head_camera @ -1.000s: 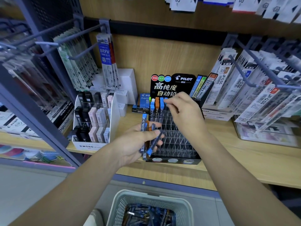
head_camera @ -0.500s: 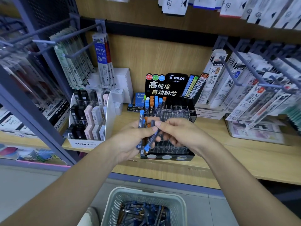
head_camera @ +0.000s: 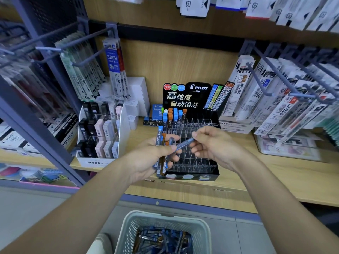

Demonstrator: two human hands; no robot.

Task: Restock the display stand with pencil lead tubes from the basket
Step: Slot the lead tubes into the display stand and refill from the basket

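Centre frame, the left hand (head_camera: 146, 160) grips a bundle of tubes (head_camera: 160, 138); the right hand (head_camera: 212, 145) pinches one blue tube (head_camera: 184, 144). The display stand (head_camera: 198, 162) sits behind, the basket (head_camera: 131, 233) at the bottom.

This is a stationery shop, seen at a wooden shelf (head_camera: 275, 182) in a retail aisle. Metal peg hooks (head_camera: 260, 81) carry rows of packaged pen refills (head_camera: 242, 83), barcoded and printed with sizes; more packs (head_camera: 113, 70) marked BRFV hang at left. A branded Pilot display stand (head_camera: 196, 96) holds pencil lead tubes (head_camera: 173, 116) in a clear grid, and beside it a white MONO carton (head_camera: 95, 163) shows tiered cases. Blurred white cards (head_camera: 194, 6) overhead are probably more hung goods. A basket (head_camera: 165, 217) of stock stands on the floor.
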